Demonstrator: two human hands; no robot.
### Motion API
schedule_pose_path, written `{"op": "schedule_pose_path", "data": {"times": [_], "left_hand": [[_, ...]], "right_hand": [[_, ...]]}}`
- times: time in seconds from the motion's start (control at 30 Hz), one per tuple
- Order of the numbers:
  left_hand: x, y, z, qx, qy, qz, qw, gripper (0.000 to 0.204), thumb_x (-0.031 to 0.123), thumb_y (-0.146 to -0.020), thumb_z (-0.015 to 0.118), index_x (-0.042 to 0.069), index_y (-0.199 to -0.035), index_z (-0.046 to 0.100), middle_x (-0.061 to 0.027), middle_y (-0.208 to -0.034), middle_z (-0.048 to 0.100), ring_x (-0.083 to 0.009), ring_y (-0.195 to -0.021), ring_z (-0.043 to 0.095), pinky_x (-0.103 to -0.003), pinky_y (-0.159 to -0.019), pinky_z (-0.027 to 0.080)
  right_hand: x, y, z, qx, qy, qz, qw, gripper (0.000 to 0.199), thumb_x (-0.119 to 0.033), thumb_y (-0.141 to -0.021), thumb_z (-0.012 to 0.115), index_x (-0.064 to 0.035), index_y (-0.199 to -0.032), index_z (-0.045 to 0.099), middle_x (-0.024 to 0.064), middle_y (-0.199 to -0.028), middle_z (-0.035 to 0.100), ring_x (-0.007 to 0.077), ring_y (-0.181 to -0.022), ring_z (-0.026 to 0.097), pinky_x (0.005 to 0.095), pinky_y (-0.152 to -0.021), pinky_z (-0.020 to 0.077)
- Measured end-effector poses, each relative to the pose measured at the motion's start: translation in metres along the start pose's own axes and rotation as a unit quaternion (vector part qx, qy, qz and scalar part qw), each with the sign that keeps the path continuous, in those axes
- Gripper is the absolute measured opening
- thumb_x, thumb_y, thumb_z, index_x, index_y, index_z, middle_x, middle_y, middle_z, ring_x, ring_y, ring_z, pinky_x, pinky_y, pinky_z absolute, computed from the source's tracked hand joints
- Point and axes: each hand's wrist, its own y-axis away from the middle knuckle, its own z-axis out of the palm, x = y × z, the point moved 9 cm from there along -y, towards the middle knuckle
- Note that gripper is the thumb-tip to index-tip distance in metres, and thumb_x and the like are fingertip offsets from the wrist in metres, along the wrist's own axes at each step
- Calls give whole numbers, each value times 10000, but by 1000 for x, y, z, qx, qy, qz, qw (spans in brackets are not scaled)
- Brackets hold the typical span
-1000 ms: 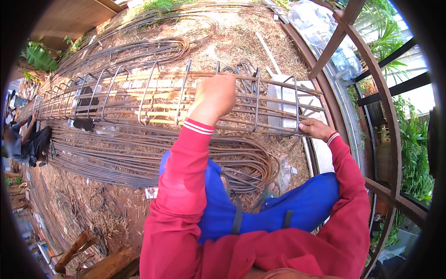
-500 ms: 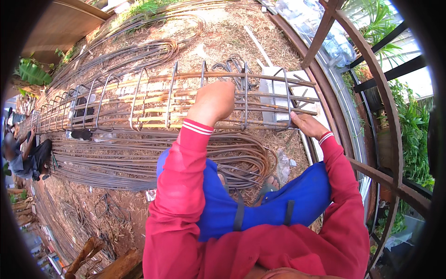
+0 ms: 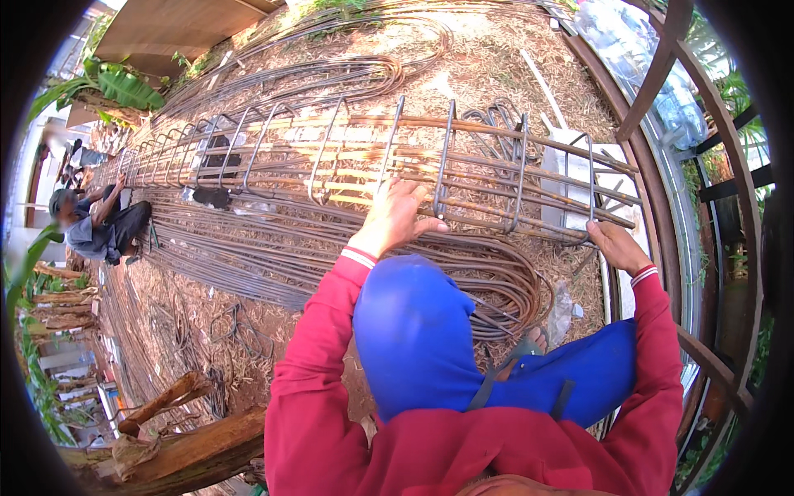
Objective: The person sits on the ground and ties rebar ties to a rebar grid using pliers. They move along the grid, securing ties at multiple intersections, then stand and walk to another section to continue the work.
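Observation:
A long cage of rusty steel rebar [image 3: 413, 121] with square stirrups stretches across in front of me, running off to the far left. My left hand [image 3: 393, 219] lies over its near lower bars beside a stirrup. The fingers reach onto the bars and the thumb sticks out to the right, apart from them. At the cage's right end, my right hand [image 3: 620, 248] pinches the lower near corner of the last stirrup [image 3: 592, 186]. Beyond that stirrup, the lengthwise bar ends stick out to the right.
Bundled bent rebar [image 3: 273, 256] lies on the ground between me and the cage, with more looped bars [image 3: 380, 74] beyond. Far left, a co-worker [image 3: 103, 219] crouches with a hand at the cage. A brown metal frame [image 3: 728, 124] rises at right; logs [image 3: 198, 446] lie lower left.
My left hand has come down from a fist above the cage to the near lower bars, its fingers opening out. My right hand stays at the end stirrup. The view has shifted left.

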Motion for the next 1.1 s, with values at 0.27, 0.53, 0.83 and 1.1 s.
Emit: {"op": "schedule_pose_path", "data": {"times": [0.27, 0.53, 0.83, 1.1], "left_hand": [[-4, 7, 9, 76, 60, -41, 994, 409, 421, -791, 749, 42, -906, 649, -124, -892, 582, -334, -908, 571, -445, -791, 461], [-4, 5, 6, 99, 69, 9, 993, 397, 403, -799, 751, 33, -802, 608, -140, -814, 584, -343, -828, 580, -447, -733, 454], [0, 1, -8, 104, 72, -1, 992, 384, 413, -773, 770, 50, -846, 668, -128, -776, 582, -334, -805, 599, -442, -720, 464], [-23, 28, -54, 268, 75, -64, 958, 325, 315, -812, 770, 34, -916, 643, -135, -899, 616, -290, -861, 623, -422, -736, 488]], "right_hand": [[-14, 9, -9, 61, -2, -82, 995, 625, -496, -1020, 392, 64, -838, 603, 257, -779, 601, 398, -783, 586, 467, -753, 434], [-11, 2, 4, 33, 72, -64, 995, 554, -450, -992, 452, 48, -812, 617, 279, -824, 615, 457, -833, 584, 509, -776, 435], [-10, 15, -6, 84, 29, -14, 996, 455, -411, -890, 626, 41, -864, 574, 265, -818, 608, 420, -811, 588, 468, -723, 438], [-16, 16, -9, 125, -17, -48, 991, 473, -389, -884, 640, 56, -768, 530, 186, -656, 508, 293, -612, 462, 410, -590, 370]]}}
